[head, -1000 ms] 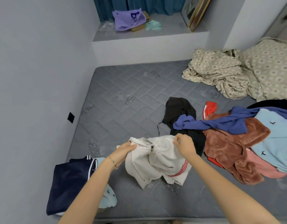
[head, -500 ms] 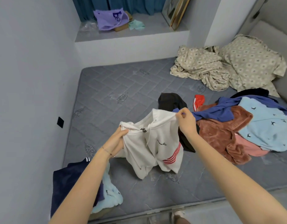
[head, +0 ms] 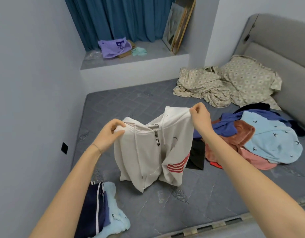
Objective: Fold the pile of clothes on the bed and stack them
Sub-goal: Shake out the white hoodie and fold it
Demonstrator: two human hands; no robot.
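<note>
Grey quilted mattress (head: 131, 103) of a bed, grey walls on two sides. I log the items below from the head view, with clock bearings taken from the hoodie.

1. White zip hoodie (head: 148, 160): red stripes on one sleeve, drawstrings hanging. It is held up by its top edge over the middle of the mattress, and its lower end touches the mattress.
2. Left hand (head: 108, 133), ten o'clock: fingers (head: 119, 124) and thumb pinch the hoodie's left shoulder edge.
3. Right hand (head: 200, 117), one o'clock: fingers (head: 193, 109) pinch the edge of the hood and are raised higher than the left hand.
4. Unfolded pile, three o'clock, just beside the hoodie:
 - pale blue top (head: 272, 140) with small dark birds, uppermost
 - royal blue garment (head: 223, 126)
 - rust fleece (head: 234, 134)
 - pink piece (head: 258, 162) underneath
 - black garment (head: 197, 155), nearest the hoodie
5. Folded stack, seven o'clock, at the near left corner of the mattress: navy garment (head: 92, 212) with white stripes lying over a light blue one (head: 117, 215). The left forearm covers part of the stack.
6. Beige patterned bedding (head: 208, 86) and matching pillow (head: 247, 79), one to two o'clock: crumpled, lying by the padded grey headboard (head: 277, 40).
7. Window ledge (head: 148, 57), twelve o'clock: purple bag (head: 112, 47), mint cloth (head: 138, 51) and framed pictures (head: 179, 24) leaning at its right end. A teal curtain (head: 127, 18) hangs behind.
8. Black wall socket (head: 64, 148), nine o'clock, low on the left wall.
</note>
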